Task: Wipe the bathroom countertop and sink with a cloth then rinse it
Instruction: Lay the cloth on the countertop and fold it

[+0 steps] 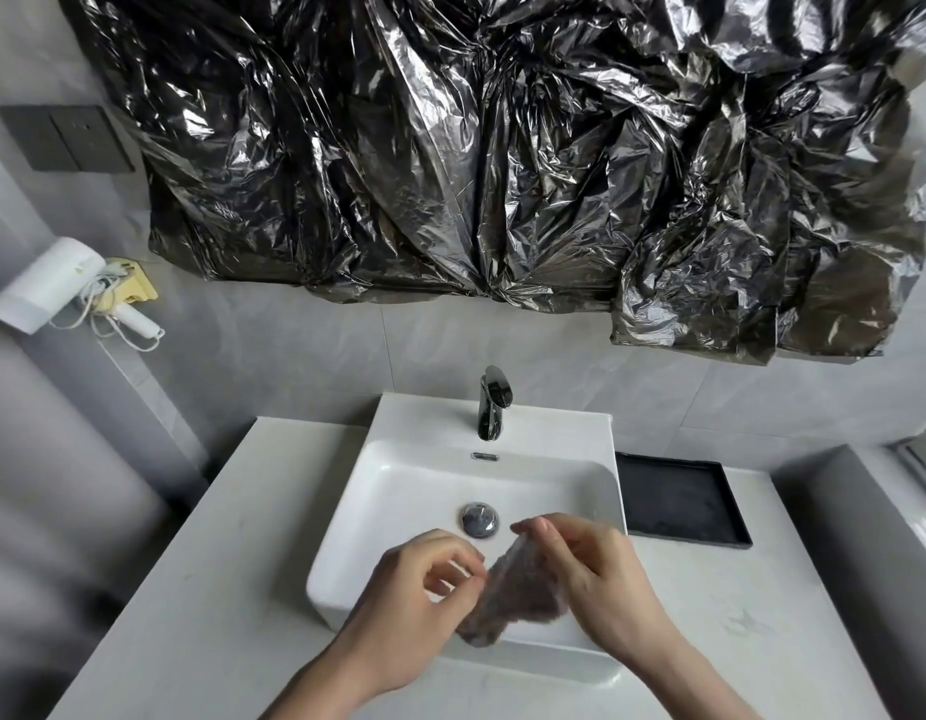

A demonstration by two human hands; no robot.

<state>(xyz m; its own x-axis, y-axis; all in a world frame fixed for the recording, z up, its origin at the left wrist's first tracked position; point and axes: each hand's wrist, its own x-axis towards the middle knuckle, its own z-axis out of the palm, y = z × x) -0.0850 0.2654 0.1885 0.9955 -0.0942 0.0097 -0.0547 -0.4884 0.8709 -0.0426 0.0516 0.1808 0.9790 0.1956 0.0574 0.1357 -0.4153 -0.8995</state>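
A grey-brown fluffy cloth hangs over the front part of the white square sink. My right hand pinches the cloth's upper edge between thumb and fingers. My left hand grips its left edge with curled fingers. Both hands are above the basin, near its front rim. The round metal drain plug lies just beyond the hands. A dark chrome faucet stands at the back of the sink; no water is seen running. The pale countertop lies on both sides.
A black rectangular tray sits on the counter right of the sink. Crinkled black plastic covers the wall above. A white hair dryer hangs at the left wall, below a dark switch plate.
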